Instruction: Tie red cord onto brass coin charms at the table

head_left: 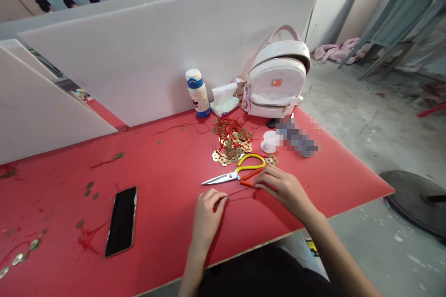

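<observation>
My left hand (208, 211) and my right hand (283, 186) rest on the red table (163, 181), each pinching one end of a thin red string (240, 192) stretched between them. Just beyond the string lie scissors (237, 174) with yellow and orange handles, blades pointing left. Behind the scissors is a heap of brass coins tangled with red cord (232, 141).
A black phone (121, 220) lies left of my hands. Loose coins (91, 189) and cord scraps dot the left side. At the back stand a white-and-blue bottle (197, 93), a tissue pack (225, 100), a white backpack (278, 79) and a white partition (156, 46). A small white spool (269, 141) sits right of the coins.
</observation>
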The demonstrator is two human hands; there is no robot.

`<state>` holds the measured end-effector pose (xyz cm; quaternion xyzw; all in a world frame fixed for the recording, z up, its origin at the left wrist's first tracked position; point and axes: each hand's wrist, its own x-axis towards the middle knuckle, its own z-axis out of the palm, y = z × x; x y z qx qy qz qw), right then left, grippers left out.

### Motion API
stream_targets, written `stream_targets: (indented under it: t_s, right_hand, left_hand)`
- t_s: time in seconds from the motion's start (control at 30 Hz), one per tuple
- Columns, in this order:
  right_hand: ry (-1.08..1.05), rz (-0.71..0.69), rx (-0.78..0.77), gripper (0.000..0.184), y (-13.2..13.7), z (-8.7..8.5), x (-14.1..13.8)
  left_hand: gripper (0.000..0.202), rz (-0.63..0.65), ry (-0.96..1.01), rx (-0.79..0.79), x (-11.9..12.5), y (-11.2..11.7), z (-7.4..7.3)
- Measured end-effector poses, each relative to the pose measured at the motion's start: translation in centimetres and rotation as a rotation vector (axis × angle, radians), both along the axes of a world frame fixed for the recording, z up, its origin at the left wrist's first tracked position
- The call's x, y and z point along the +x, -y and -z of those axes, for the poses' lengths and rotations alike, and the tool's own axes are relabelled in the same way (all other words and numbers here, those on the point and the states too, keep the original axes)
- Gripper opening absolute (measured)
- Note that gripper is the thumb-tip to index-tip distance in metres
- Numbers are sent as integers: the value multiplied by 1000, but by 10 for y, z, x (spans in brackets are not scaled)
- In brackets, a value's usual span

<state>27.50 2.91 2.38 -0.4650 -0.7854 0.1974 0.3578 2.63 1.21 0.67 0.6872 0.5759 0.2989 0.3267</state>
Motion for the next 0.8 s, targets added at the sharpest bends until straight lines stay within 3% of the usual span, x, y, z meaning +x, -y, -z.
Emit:
stream_targets:
  t_s: [0.17, 0.4, 0.8]
  right_hand:
    - [36, 59, 49, 21, 0, 4, 12]
    - [-44, 110, 23, 19, -3, 6, 17]
    - [-89, 207, 34, 17, -4, 15, 18]
  left_hand:
    - [19, 10, 170, -54, -1, -3, -5]
    - [32, -6, 550, -281, 5, -5, -8]
    - [29, 61, 587, -345, 4, -7, -9]
